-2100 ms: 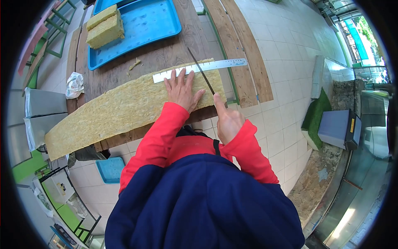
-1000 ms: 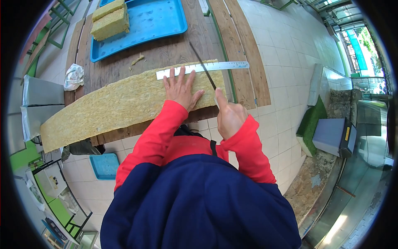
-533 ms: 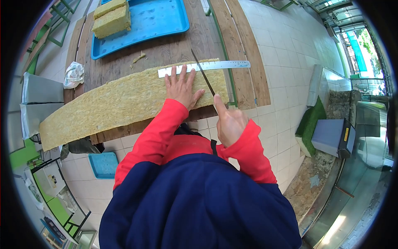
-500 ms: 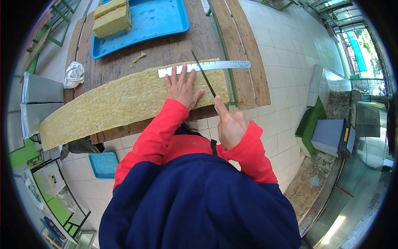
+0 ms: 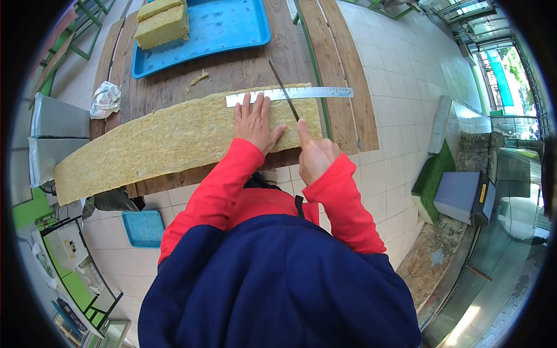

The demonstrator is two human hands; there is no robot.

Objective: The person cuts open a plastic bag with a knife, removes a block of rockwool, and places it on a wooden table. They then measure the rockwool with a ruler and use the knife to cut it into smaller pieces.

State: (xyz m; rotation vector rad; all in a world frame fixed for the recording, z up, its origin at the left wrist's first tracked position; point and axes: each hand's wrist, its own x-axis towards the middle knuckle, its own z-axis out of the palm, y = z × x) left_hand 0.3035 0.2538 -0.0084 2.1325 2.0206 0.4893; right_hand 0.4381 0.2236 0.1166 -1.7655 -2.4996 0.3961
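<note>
A long yellowish slab of fibrous, wool-like board (image 5: 156, 139) lies across the wooden table (image 5: 232, 72), its left end hanging past the table. My left hand (image 5: 255, 124) presses flat on the slab, fingers spread, with its fingertips on a metal ruler (image 5: 331, 92) laid along the far edge. In my right hand (image 5: 317, 153) is a long thin knife (image 5: 285, 91), gripped by the handle, index finger stretched along it. The blade crosses over the ruler and slab near the right end, its tip pointing away from me. The handle is mostly hidden by my fingers.
A blue tray (image 5: 232, 43) at the back holds cut yellowish blocks (image 5: 162, 32). Small scraps (image 5: 199, 78) lie before it. A crumpled white plastic bag (image 5: 105, 100) sits at the table's left. Another blue tray (image 5: 143, 228) and a grey box (image 5: 461, 194) stand lower down.
My right hand has moved forward and slightly left, carrying the knife away from me along the slab. My left hand stays on the ruler. The whole view has shifted slightly.
</note>
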